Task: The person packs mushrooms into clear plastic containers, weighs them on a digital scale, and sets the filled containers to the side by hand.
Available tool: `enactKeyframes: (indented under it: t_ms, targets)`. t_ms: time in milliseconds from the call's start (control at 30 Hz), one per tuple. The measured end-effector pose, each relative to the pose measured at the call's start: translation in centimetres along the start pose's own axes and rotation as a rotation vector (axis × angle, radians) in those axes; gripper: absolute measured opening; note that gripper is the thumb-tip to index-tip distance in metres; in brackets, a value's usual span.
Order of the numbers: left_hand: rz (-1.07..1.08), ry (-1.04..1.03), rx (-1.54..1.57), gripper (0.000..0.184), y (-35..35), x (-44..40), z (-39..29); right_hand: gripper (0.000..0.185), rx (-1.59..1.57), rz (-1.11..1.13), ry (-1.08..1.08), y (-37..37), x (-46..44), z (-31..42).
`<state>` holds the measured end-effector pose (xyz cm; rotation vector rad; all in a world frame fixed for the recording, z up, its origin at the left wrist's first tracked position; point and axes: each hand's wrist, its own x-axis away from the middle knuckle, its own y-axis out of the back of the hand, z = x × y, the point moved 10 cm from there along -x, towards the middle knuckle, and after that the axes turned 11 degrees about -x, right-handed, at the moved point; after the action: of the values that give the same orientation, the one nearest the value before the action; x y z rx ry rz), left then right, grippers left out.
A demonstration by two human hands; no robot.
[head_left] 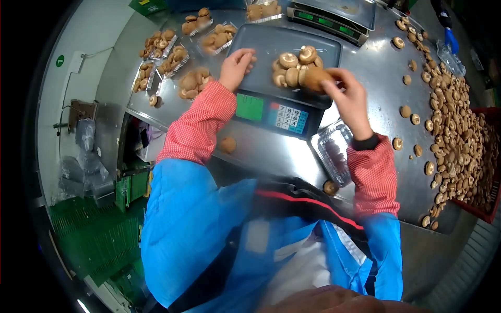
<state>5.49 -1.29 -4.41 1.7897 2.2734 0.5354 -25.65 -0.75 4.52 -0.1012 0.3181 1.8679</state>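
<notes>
My right hand [348, 96] grips a brown mushroom [316, 79], slightly blurred, over the right side of a digital scale. On the scale's dark pan [254, 83], a pile of mushrooms [287, 60] lies beside and under the held one, several with pale stems up. Over the pan's left edge is my left hand [237, 69], its fingers loosely curled, with nothing visible in them. The scale's keypad and green display [250, 107] face me. A clear plastic tray [334, 151] sits on the table below my right wrist, partly hidden by the sleeve.
Filled mushroom trays [194, 82] stand at the left and back. A second scale [329, 23] is at the back. A large mushroom heap [459, 130] spreads on the right near a red crate [490, 203]. Single mushrooms [227, 145] lie about the metal table. A blue-gloved hand [451, 40] shows at far right.
</notes>
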Motion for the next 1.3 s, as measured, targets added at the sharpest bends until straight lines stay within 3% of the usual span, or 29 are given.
enactKeyframes:
  t_ms: [33,100,200,333,400,467,533,600,667,700,833,933,1067,1200,1267,1300]
  targets:
    - [0.001,-0.007,-0.001,0.027,-0.2,0.3,-0.2,0.030,0.124,0.001,0.058,-2.0,-0.8,1.0]
    - [0.009,-0.015,0.013,0.025,-0.6,0.8,0.0,0.029,0.332,0.002,0.371,-6.0,-1.7,2.9]
    - [0.027,-0.019,0.014,0.024,-1.1,1.6,-0.1,0.020,0.745,-0.008,0.508,-10.4,-1.8,3.4]
    - [0.011,0.015,0.062,0.023,-0.1,2.3,0.4,0.019,0.608,-0.135,0.543,-5.9,-1.3,5.0]
    - [-0.011,0.016,0.074,0.023,1.0,2.6,1.1,0.018,0.597,-0.302,0.316,0.8,-1.2,-0.2]
    - [-0.037,0.025,0.079,0.023,2.0,2.9,1.6,0.018,0.808,-0.251,-0.016,6.7,-0.3,-6.2]
    - [-0.043,0.035,0.057,0.024,2.2,3.4,1.2,0.024,1.067,-0.007,-0.315,10.1,3.0,-14.2]
    - [-0.040,0.037,0.023,0.025,2.2,3.6,1.4,0.029,0.777,0.222,-0.511,10.2,6.4,-19.4]
    - [-0.025,0.051,0.034,0.025,1.9,3.8,0.4,0.031,0.321,0.253,-0.787,9.4,9.8,-22.4]
    - [-0.017,0.056,0.038,0.026,1.6,3.9,0.1,0.030,0.222,0.233,-0.700,8.9,9.7,-21.6]
    - [0.073,-0.156,-0.135,0.040,0.1,4.3,-3.3,0.021,0.299,0.137,-0.685,9.6,9.8,-20.9]
    - [0.058,-0.496,-0.443,0.044,-1.8,5.8,-8.6,0.019,0.100,0.059,-0.788,10.1,9.8,-20.5]
    - [0.104,-0.649,-0.664,0.042,-5.1,5.4,-9.3,0.025,0.107,-0.137,-0.357,12.3,6.3,-19.1]
    - [-0.061,-0.477,-0.642,0.035,-5.0,4.2,-8.1,0.024,0.218,-0.236,-0.173,9.5,2.0,-7.2]
    - [-0.142,-0.490,-0.669,0.036,-5.0,4.6,-8.5,0.025,0.208,-0.240,0.040,7.2,0.1,-2.7]
    - [-0.170,-0.484,-0.685,0.037,-5.1,4.8,-8.4,0.027,0.350,-0.250,0.211,5.8,-0.7,-0.2]
